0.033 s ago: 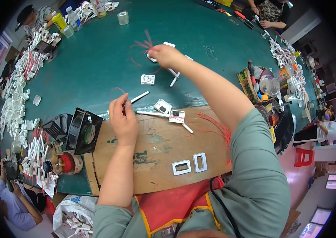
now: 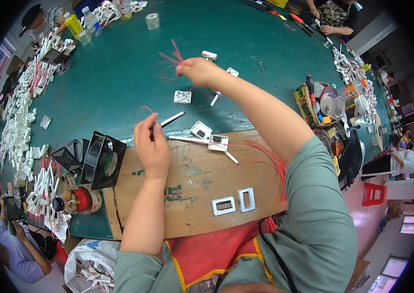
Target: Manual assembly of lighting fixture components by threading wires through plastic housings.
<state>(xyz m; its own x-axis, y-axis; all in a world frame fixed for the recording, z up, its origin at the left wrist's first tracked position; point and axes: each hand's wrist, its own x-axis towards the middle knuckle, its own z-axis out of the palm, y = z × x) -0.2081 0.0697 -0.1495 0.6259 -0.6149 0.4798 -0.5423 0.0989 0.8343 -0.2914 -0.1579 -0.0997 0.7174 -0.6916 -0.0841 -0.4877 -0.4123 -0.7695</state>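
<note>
My right hand reaches over the far part of the table, closed round a bundle of thin red wires whose ends fan out to the left. Below it lies a small white plastic housing, with two more housings partly behind that hand and forearm. My left hand is closed at the edge of a cardboard sheet; a white stick and a loop of red wire come out at its fingertips. To its right lie an open white housing and a wired housing with white sticks.
Two rectangular white frames and loose red wires lie on the cardboard. A black fan stands left of my forearm. Piles of white parts line the left edge; a cluttered tool box is at right. Other people work around the table.
My right hand has shifted slightly left with the red wires, uncovering more of the white housings behind it. My left hand has stayed nearly still.
</note>
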